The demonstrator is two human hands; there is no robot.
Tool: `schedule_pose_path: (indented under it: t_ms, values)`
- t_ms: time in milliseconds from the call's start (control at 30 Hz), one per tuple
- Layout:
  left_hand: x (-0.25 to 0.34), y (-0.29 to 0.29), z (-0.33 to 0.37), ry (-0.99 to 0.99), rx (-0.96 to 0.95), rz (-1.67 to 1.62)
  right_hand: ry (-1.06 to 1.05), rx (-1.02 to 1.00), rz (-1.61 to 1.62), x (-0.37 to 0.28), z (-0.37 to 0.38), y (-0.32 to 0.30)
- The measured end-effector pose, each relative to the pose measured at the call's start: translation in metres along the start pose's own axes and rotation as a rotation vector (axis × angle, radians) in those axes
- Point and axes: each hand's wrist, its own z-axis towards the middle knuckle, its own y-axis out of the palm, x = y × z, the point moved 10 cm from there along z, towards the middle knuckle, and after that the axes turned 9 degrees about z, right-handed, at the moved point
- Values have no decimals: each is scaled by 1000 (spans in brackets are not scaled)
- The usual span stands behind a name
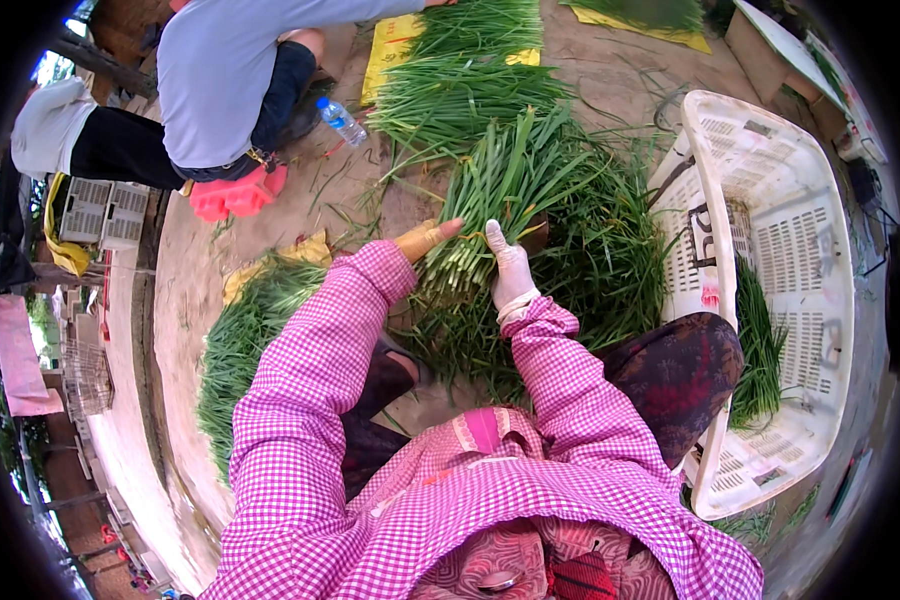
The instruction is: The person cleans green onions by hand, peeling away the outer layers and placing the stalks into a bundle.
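Note:
Between my two gloved hands is a thick bunch of green chives (pixel 505 185), its pale cut ends toward me and its leaves fanning away. My left hand (pixel 428 240), in a yellowish glove, closes on the bunch's left side with the thumb along it. On the right side my right hand (pixel 512 268), in a whitish glove, grips with its thumb raised on top; the other fingers are mostly hidden. Loose chives (pixel 610 240) lie heaped beneath and to the right of the bunch. Beyond it more chives (pixel 470 100) are laid out in rows.
A white plastic crate (pixel 710 400) with some chives inside stands at my right. Another chive pile (pixel 235 370) lies at my left on yellow sacking. Far left, a person in a grey top (pixel 215 90) sits on a pink stool (pixel 238 193), near a water bottle (pixel 342 122).

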Motion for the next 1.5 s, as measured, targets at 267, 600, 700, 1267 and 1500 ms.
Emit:
schedule_pose_path:
  t_ms: [267, 600, 700, 1267, 1500]
  values:
    - [-24, 3, -12, 18, 169, -201, -11, -43, -59, -13, 0, 3]
    - [-26, 16, 9, 158, 258, -320, -177, -79, -367, -4, -6, -1]
    - [-4, 19, 0, 252, 204, -370, -93, -118, -296, -2, -8, 1]
    - [-53, 0, -18, -148, 359, -534, -97, -17, -463, -35, 2, -25]
    - [-36, 40, -4, 26, 176, -538, -65, -177, -439, 6, 17, -22]
